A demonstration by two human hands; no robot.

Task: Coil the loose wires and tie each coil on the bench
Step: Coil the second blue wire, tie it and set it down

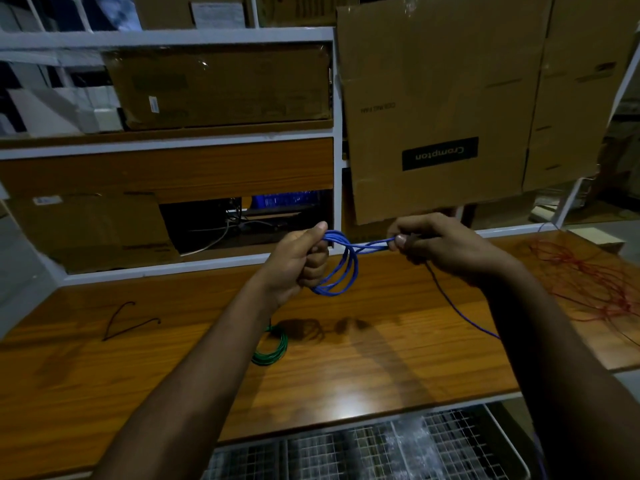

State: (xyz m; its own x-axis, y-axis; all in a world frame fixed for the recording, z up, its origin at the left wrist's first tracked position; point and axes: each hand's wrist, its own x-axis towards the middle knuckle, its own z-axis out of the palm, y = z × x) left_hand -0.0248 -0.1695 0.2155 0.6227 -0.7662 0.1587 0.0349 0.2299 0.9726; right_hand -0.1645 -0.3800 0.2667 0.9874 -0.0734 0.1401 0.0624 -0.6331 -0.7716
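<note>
Head view: both hands are working above the far middle of the bench [346, 368]. The left hand [298, 258] is clenching round one side of the blue coil [341, 268], whose loops are hanging down to the right of its fingers. The right hand [440, 244] is pinching a bundle of blue strands stretching rightward from the coil's top, thumb and fingers curled round them. A loose blue tail [464, 313] is dropping from that hand and trailing to the right, behind the right forearm. A green coil [273, 348] is lying on the bench below the left forearm. A black wire [121, 320] is lying at the left. Tangled red wire [595, 282] is spreading over the far right.
</note>
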